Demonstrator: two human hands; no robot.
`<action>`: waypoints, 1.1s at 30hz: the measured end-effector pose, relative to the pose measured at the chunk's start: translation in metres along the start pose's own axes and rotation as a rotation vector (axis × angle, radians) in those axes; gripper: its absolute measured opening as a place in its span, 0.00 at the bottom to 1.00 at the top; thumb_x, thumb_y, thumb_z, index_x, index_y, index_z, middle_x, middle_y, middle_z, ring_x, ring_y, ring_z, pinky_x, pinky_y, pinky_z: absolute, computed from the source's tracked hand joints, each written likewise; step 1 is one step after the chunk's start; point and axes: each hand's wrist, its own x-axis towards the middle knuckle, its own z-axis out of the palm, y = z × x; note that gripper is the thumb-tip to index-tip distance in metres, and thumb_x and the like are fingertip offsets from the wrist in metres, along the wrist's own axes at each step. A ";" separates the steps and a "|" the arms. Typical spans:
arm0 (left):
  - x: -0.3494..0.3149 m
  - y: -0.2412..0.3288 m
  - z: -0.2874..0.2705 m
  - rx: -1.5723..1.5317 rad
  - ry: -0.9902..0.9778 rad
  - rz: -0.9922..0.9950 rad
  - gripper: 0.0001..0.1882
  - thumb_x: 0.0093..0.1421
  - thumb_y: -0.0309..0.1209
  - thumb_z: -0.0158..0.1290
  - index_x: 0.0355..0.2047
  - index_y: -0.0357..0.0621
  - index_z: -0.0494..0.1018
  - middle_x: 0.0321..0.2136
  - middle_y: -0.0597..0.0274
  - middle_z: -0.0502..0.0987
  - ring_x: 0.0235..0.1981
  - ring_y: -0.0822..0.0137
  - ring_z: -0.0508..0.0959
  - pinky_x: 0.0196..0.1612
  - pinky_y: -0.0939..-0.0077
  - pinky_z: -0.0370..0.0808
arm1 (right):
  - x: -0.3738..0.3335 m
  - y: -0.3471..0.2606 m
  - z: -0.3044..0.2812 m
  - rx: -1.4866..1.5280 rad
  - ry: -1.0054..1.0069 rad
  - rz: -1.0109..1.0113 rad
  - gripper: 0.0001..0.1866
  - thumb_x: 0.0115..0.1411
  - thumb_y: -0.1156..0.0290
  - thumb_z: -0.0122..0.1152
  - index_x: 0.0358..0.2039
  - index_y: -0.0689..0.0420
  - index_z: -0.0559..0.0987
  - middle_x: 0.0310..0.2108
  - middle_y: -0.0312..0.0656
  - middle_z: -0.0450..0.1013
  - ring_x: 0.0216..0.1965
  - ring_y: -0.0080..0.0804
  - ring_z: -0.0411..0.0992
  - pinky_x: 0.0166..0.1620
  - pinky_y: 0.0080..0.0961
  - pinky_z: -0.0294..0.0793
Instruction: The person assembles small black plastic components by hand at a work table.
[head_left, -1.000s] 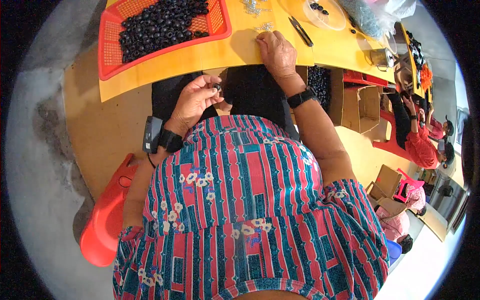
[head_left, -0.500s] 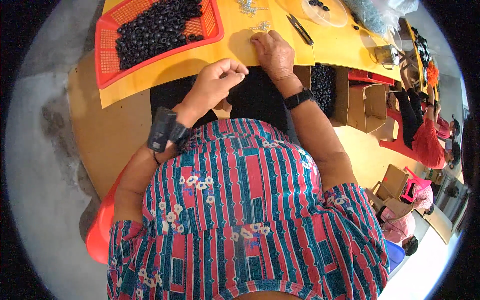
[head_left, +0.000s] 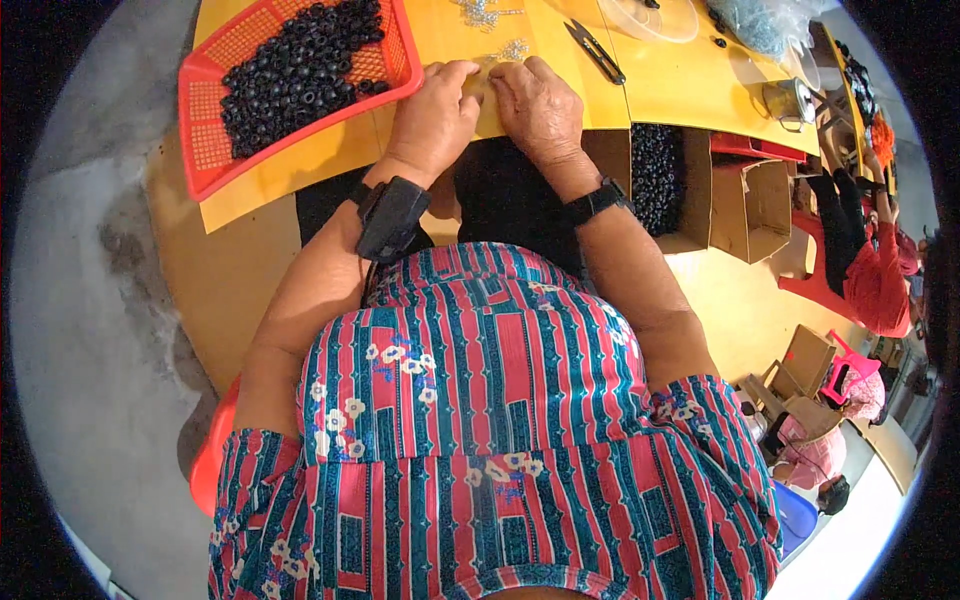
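My left hand (head_left: 435, 118) rests by the front edge of the yellow table (head_left: 590, 105), fingers curled with the thumb close to them. Beside it, a small gap away, my right hand (head_left: 543, 110) lies on the tabletop with its fingers bent in and pressed together. Whatever either hand pinches is too small or hidden to make out. Just beyond the fingertips lies a small cluster of silvery metal pieces (head_left: 513, 50). To the left is a red plastic basket (head_left: 203, 135) holding several black ring-like parts (head_left: 300, 75).
Black snips (head_left: 597, 52) lie right of the metal pieces. Farther right are a clear bowl (head_left: 665, 25), a plastic bag (head_left: 755, 25) and a metal mug (head_left: 787, 102). Below the tabletop stand cardboard boxes (head_left: 750, 210), one with black parts. A person in red (head_left: 880, 285) is at far right.
My left hand has moved forward from before the table edge to the tabletop near my right hand. The right hand stays nearly in place. The view has shifted slightly.
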 end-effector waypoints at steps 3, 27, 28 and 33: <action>0.006 -0.005 0.003 -0.009 0.007 -0.008 0.14 0.48 0.24 0.52 0.38 0.40 0.71 0.28 0.53 0.72 0.30 0.57 0.72 0.35 0.67 0.71 | -0.001 -0.001 0.000 0.020 0.007 -0.006 0.04 0.53 0.65 0.56 0.28 0.49 0.77 0.25 0.39 0.70 0.27 0.41 0.72 0.29 0.33 0.73; 0.005 -0.010 -0.011 0.045 0.013 -0.007 0.12 0.44 0.33 0.61 0.30 0.44 0.76 0.20 0.61 0.70 0.22 0.65 0.71 0.27 0.71 0.70 | -0.003 0.001 -0.002 0.122 0.038 -0.082 0.04 0.52 0.65 0.57 0.26 0.49 0.77 0.24 0.38 0.70 0.26 0.40 0.72 0.29 0.32 0.73; 0.005 -0.010 -0.009 0.045 0.013 -0.008 0.12 0.44 0.33 0.61 0.30 0.44 0.76 0.20 0.61 0.70 0.22 0.65 0.71 0.27 0.71 0.70 | -0.003 0.000 -0.003 0.114 0.033 -0.082 0.04 0.52 0.65 0.57 0.26 0.48 0.77 0.24 0.37 0.70 0.26 0.39 0.72 0.29 0.32 0.73; 0.006 -0.004 -0.006 0.035 -0.039 -0.109 0.08 0.47 0.34 0.58 0.28 0.47 0.78 0.29 0.57 0.74 0.30 0.56 0.76 0.33 0.66 0.73 | -0.004 0.002 -0.002 0.100 0.027 -0.077 0.04 0.51 0.65 0.57 0.26 0.48 0.78 0.24 0.37 0.70 0.25 0.39 0.72 0.29 0.31 0.73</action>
